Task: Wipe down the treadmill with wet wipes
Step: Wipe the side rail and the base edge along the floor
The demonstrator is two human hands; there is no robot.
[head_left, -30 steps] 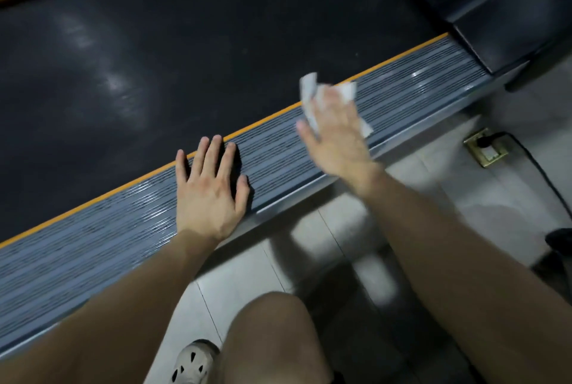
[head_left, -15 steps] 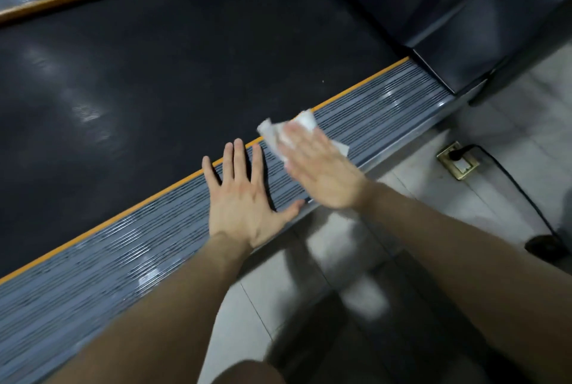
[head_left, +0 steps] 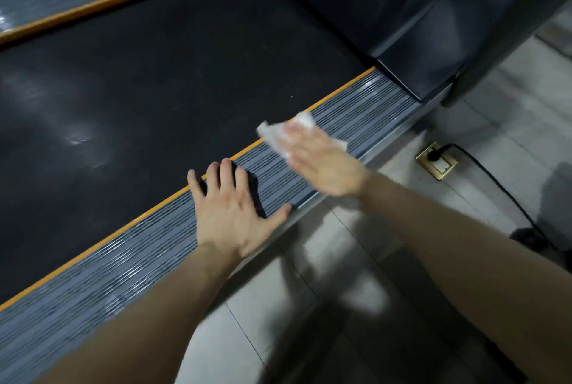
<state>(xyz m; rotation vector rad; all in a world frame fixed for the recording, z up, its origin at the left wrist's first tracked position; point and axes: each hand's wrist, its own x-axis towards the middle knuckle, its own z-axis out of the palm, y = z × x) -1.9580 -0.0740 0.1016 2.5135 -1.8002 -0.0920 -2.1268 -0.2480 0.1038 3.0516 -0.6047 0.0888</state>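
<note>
On the treadmill's ribbed side rail [head_left: 356, 111], which runs away up-right toward the dark motor cover [head_left: 418, 52], your right hand [head_left: 322, 163] presses the wipe [head_left: 275, 132] flat, nearer that far end than your left hand [head_left: 229, 213], spread flat just behind.

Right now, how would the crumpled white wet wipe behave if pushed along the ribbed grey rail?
The crumpled white wet wipe is probably floppy: it bunches unevenly beyond the right hand. Likely light: flat pressure controls it. The ribbed grey rail may drag it.
</note>
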